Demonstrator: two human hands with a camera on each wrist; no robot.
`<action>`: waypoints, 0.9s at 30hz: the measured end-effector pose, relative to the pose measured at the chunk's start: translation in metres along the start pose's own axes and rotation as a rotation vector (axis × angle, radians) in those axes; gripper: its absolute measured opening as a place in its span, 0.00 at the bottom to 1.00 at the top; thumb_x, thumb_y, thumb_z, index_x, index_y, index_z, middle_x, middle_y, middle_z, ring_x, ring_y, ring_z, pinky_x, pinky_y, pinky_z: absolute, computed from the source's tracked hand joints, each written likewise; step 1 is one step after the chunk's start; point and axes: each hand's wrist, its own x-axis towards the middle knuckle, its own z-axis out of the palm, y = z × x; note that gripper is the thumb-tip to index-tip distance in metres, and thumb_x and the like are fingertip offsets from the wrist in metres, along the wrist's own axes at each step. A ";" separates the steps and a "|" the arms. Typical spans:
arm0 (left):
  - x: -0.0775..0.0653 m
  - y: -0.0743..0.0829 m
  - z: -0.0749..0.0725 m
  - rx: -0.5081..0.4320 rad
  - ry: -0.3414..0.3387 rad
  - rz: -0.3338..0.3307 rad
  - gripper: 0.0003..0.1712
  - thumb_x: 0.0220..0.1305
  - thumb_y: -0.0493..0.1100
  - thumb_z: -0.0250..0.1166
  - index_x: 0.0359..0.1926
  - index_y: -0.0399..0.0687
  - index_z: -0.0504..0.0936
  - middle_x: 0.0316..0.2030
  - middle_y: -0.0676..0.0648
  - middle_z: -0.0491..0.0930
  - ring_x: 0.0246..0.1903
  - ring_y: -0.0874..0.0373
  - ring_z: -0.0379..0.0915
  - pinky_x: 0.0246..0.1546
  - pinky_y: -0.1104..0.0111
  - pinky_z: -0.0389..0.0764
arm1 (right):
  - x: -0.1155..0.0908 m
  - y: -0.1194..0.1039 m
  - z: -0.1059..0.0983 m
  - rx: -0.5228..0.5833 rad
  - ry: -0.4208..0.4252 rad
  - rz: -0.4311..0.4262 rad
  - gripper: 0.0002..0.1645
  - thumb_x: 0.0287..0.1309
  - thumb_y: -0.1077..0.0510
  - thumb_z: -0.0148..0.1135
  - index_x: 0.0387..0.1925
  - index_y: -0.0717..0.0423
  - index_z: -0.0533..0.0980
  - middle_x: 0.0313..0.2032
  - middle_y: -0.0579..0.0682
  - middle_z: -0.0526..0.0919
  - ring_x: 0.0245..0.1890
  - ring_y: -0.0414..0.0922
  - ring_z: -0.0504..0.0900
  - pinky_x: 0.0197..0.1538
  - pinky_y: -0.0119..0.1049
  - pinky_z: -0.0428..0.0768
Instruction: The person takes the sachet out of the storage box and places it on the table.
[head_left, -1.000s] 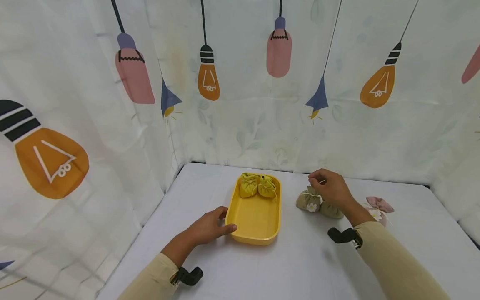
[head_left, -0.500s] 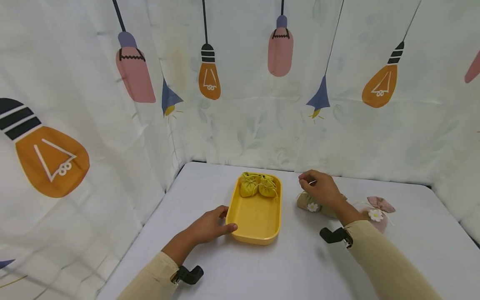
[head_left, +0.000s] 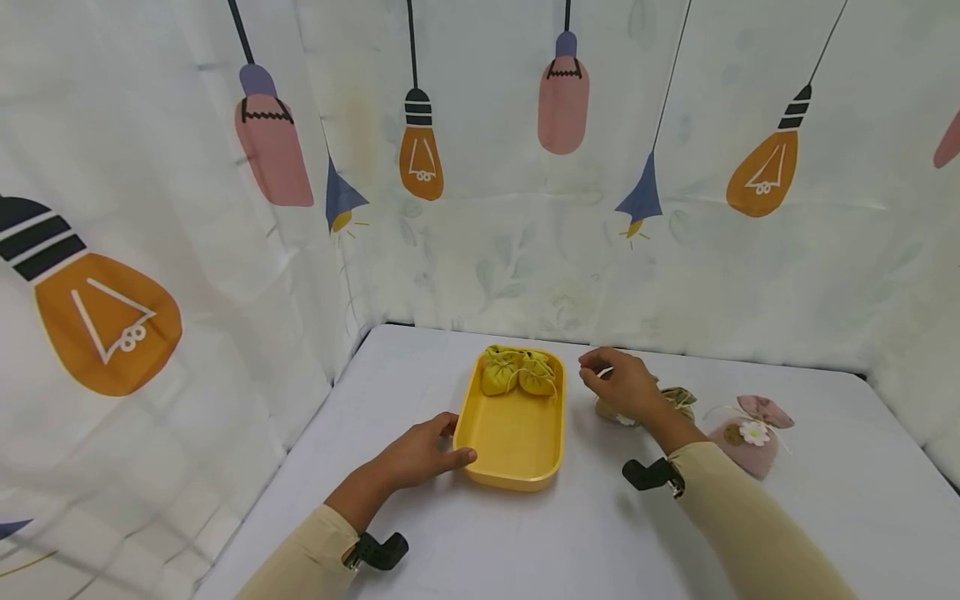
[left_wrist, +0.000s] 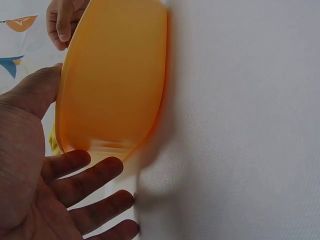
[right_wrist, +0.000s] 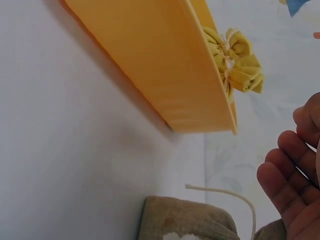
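My left hand [head_left: 420, 452] rests against the near left corner of a yellow tray [head_left: 510, 442]. Its thumb touches the rim and its fingers are spread along the outside, as the left wrist view shows. Two yellow-green drawstring pouches [head_left: 517, 372] lie inside the tray at its far end. My right hand [head_left: 621, 385] hovers to the tray's right, fingers loosely bent, nothing seen between them. Below and behind it are two olive drawstring pouches, partly covered by the hand; one olive pouch [right_wrist: 185, 217] with a cream cord shows in the right wrist view.
A pink drawstring pouch [head_left: 750, 442] with a white flower lies on the right side of the white table [head_left: 555, 542]. White curtains [head_left: 480, 267] printed with lamps enclose the table at the back and sides.
My right hand has moved left across the olive pouches towards the tray, uncovering the pink pouch. My left hand and the tray have stayed put.
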 end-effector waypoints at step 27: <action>0.001 -0.001 -0.001 -0.006 -0.015 0.006 0.44 0.59 0.69 0.71 0.68 0.51 0.72 0.61 0.45 0.77 0.59 0.46 0.74 0.58 0.45 0.76 | 0.016 -0.008 0.033 -0.011 -0.084 -0.036 0.15 0.68 0.54 0.68 0.52 0.54 0.82 0.44 0.47 0.85 0.47 0.47 0.82 0.49 0.45 0.83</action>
